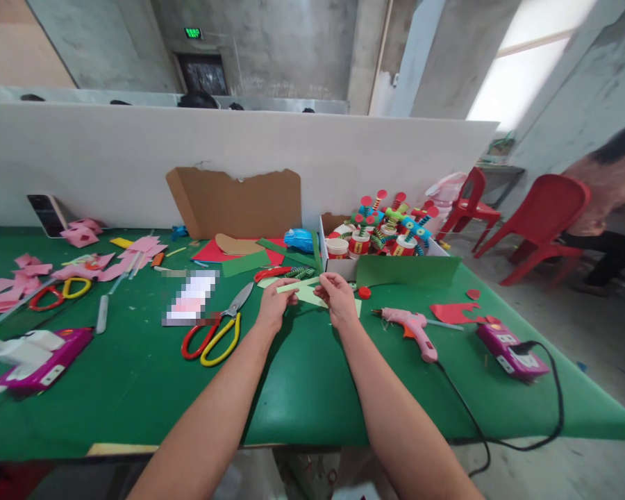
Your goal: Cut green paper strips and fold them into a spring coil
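Note:
My left hand and my right hand meet over the middle of the green table, both with closed fingers. Between them they hold a pale green paper strip, the left at one end and the right pinching the other. Under and behind my hands lies more pale green paper, partly covered by them. Large scissors with red and yellow handles rest to the left of my left hand. A red bottle cap sits just right of my right hand, and farther right lies a pink glue gun.
Behind my hands, a white box holds several paper-cup figures with springy paper parts. Purple power strips stand on both sides, with a cord off the right edge. Pink paper pieces cover the far left. A person sits beyond red chairs.

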The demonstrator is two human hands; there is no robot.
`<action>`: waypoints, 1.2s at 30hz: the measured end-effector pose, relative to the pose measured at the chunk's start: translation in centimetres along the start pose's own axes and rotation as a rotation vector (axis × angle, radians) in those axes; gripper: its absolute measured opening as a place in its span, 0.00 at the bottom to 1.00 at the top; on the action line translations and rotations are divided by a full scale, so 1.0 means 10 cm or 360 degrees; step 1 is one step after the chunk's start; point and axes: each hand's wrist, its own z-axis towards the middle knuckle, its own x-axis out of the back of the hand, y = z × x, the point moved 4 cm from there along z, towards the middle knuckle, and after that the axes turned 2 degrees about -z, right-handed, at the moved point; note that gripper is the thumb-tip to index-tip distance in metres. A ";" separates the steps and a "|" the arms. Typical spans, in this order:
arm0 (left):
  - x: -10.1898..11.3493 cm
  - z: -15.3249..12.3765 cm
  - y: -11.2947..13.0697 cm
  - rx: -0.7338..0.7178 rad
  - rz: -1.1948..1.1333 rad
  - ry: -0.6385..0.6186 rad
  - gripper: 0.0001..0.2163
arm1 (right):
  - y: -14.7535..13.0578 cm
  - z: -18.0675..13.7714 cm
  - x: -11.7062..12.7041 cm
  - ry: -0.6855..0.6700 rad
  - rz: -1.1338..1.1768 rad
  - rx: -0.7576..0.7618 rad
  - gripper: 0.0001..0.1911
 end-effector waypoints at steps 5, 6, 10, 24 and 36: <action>0.15 0.05 0.08 -0.0137 -0.0189 0.0228 0.13 | 0.01 0.05 0.06 0.0057 0.0056 0.0052 0.17; 0.16 0.05 0.10 -0.0164 -0.0208 0.0232 0.13 | 0.00 0.05 0.07 0.0088 0.0046 0.0084 0.17; 0.08 0.02 0.14 -0.0193 -0.0074 0.0114 0.18 | 0.01 0.03 0.04 0.0081 -0.0037 0.0137 0.16; -0.13 -0.05 0.00 -0.0179 0.0071 -0.0187 0.16 | 0.00 -0.07 -0.10 -0.0058 -0.0509 0.0294 0.09; -0.12 -0.03 -0.01 -0.0150 0.0022 -0.0198 0.16 | 0.01 -0.05 -0.10 -0.0292 -0.0310 0.0068 0.13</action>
